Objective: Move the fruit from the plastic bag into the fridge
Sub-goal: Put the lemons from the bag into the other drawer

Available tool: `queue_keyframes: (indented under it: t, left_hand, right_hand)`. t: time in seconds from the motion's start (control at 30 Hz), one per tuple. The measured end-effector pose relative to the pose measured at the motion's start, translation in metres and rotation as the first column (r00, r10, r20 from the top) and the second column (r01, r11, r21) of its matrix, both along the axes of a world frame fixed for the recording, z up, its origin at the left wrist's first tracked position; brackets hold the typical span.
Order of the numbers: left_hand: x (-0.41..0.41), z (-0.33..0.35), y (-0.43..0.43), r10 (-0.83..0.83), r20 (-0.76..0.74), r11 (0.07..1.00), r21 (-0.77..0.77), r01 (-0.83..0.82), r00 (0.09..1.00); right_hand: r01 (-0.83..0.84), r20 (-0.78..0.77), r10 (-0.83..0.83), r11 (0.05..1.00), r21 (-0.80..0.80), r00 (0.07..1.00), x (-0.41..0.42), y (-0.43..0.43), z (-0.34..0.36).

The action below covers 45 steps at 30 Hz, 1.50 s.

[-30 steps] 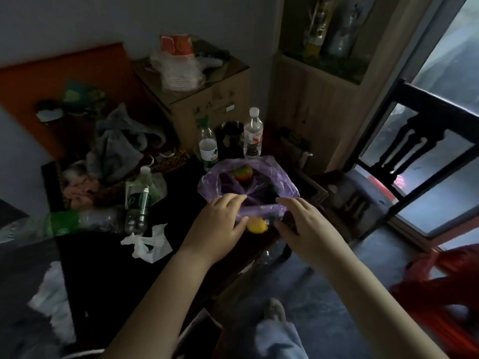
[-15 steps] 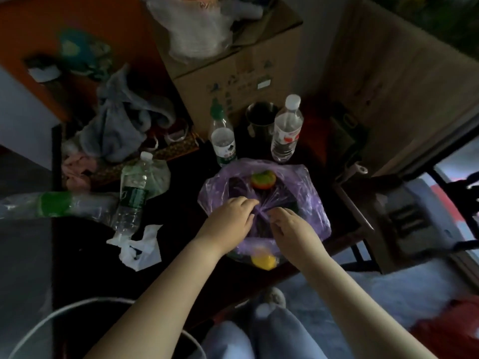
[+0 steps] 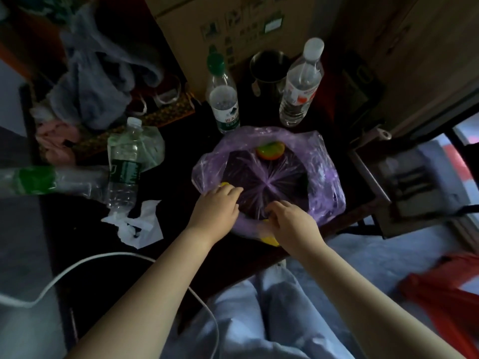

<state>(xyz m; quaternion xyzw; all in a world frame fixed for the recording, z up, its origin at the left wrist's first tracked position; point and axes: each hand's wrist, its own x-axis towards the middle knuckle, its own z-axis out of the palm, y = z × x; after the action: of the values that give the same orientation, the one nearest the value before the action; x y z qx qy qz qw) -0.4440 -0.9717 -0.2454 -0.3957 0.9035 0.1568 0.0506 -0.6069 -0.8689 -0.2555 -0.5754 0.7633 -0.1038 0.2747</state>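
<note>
Both hands are at the near edge of the purple plastic bag (image 3: 324,177), which lies spread open on the dark desk (image 3: 168,255). The left hand (image 3: 217,206) has its fingers curled over the bag's near-left rim and holds the plastic there. The right hand (image 3: 293,224), just beside it, has its fingers bent in and pinches the near rim. Between the two hands the stretched film shows a star of creases. A red, green and yellow fruit (image 3: 269,150) sits inside the bag at its far side, well beyond both hands. A small yellow piece (image 3: 224,184) shows right at the left hand's fingertips, and another yellow fruit (image 3: 269,240) peeks out under the right hand's wrist, at the desk's edge. Beyond the left hand stands a green-capped bottle (image 3: 223,99); beyond the right hand stands a white-capped bottle (image 3: 302,84), with a metal cup (image 3: 269,66) between them. To the left of the left hand are a bottle with a dark green label (image 3: 124,161) and, nearer the wrist, crumpled white paper (image 3: 134,224). A white cable (image 3: 77,268) runs under the left forearm.
</note>
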Motion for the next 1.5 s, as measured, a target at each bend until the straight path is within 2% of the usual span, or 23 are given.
queue_keyframes:
  t: [0.17,0.3,0.7,0.77,0.9,1.0,1.13,1.23,1.5]
  left_hand:
    - [0.027,-0.001,0.01,0.034,-0.002,0.998,-0.047,-0.034,0.999]
    - [0.042,-0.004,0.022,0.06,0.025,0.998,-0.006,-0.06,0.998]
    - [0.054,-0.023,0.036,0.059,0.091,0.99,0.12,-0.07,0.994]
    - [0.053,-0.02,0.036,0.075,0.053,0.99,0.116,-0.081,0.996]
    - [0.036,-0.001,0.024,0.129,-0.117,0.99,0.065,-0.122,0.985]
    - [0.015,0.007,0.012,0.136,-0.205,0.99,0.067,-0.125,0.969]
    - [0.0,-0.005,-0.002,0.18,-0.105,0.983,0.067,-0.174,0.978]
    - [0.0,-0.015,-0.006,0.234,-0.026,0.97,0.078,-0.232,0.972]
    - [-0.001,-0.029,-0.006,0.242,0.03,0.961,0.128,-0.244,0.97]
  right_hand:
    - [-0.013,-0.036,0.013,1.0,-0.011,0.999,0.008,0.014,0.012]
    - [0.004,-0.027,-0.005,0.999,-0.039,1.0,0.014,0.032,0.014]
    - [0.119,-0.004,-0.119,0.993,0.018,0.993,0.025,0.065,-0.012]
    - [0.134,-0.002,-0.134,0.99,-0.037,0.991,0.025,0.065,-0.011]
    - [0.205,0.024,-0.204,0.962,-0.182,0.979,0.021,0.055,-0.003]
    - [0.159,0.055,-0.151,0.97,-0.186,0.987,0.022,0.038,0.0]
    - [0.071,-0.022,-0.073,0.994,-0.086,0.997,0.028,0.024,-0.008]
    - [0.032,-0.071,-0.037,0.997,-0.066,0.997,0.03,0.025,-0.017]
    - [-0.022,-0.131,0.022,1.0,0.002,0.991,0.026,0.027,-0.017]
